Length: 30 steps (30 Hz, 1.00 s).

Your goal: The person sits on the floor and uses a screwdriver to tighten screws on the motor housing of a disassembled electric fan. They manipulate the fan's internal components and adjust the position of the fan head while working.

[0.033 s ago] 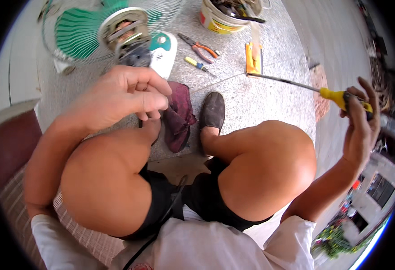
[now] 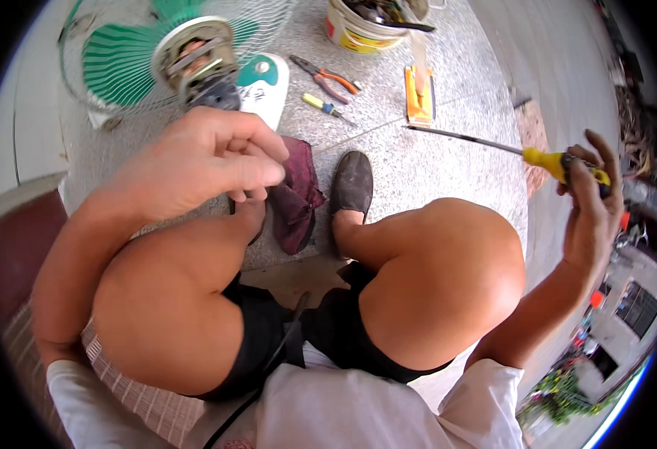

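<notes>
My right hand grips a long screwdriver by its yellow-and-black handle, the shaft pointing left across the stone surface. My left hand is curled in front of the fan's exposed motor; whether anything is between its fingertips I cannot make out. The motor sits among a wire guard, green blades and a white-and-green base. Below that hand lies a maroon cloth. Pliers with orange grips, a small yellow screwdriver and an orange-yellow packet lie farther off.
A bucket of tools stands at the top of the speckled stone surface. My knees and dark slippers are below. A maroon step is at left; plants and assorted clutter line the far right.
The screwdriver and my right hand sit slightly farther left in the picture, as do the fan and tools with a small shift of the view. Both hands keep their grip shapes.
</notes>
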Available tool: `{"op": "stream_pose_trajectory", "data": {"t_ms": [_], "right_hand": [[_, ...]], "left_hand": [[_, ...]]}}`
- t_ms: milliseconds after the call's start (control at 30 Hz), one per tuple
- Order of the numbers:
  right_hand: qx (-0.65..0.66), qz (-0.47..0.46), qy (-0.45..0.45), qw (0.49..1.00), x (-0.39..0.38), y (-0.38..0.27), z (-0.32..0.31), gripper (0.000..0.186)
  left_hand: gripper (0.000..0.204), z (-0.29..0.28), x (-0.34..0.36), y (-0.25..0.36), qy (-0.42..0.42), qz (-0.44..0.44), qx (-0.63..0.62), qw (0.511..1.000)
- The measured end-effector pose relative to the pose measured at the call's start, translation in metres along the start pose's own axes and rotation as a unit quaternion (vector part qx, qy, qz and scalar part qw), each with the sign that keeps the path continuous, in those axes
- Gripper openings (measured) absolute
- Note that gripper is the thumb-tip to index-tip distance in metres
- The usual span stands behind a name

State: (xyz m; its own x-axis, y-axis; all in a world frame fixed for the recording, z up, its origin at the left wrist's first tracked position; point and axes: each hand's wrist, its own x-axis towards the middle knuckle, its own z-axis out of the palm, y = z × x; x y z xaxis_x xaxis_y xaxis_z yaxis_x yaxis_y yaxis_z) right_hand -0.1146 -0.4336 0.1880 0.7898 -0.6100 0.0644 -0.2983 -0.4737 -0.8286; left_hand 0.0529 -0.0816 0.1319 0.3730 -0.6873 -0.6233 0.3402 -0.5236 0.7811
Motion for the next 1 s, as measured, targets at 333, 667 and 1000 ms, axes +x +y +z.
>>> {"op": "stream_pose_trajectory", "data": {"t_ms": [333,667,1000], "right_hand": [[0.089,0.261,0.123,0.953,-0.065,0.175,-0.007,0.042],[0.183,0.364,0.165,0.898,-0.094,0.231,-0.005,0.045],[0.187,0.39,0.174,0.885,-0.104,0.241,-0.004,0.045]], "left_hand": [[0.026,0.093,0.192,-0.037,-0.09,0.126,0.381,0.911],[0.042,0.193,0.294,-0.152,0.043,0.182,0.239,0.953],[0.03,0.2,0.301,-0.166,0.021,0.249,0.208,0.946]]}}
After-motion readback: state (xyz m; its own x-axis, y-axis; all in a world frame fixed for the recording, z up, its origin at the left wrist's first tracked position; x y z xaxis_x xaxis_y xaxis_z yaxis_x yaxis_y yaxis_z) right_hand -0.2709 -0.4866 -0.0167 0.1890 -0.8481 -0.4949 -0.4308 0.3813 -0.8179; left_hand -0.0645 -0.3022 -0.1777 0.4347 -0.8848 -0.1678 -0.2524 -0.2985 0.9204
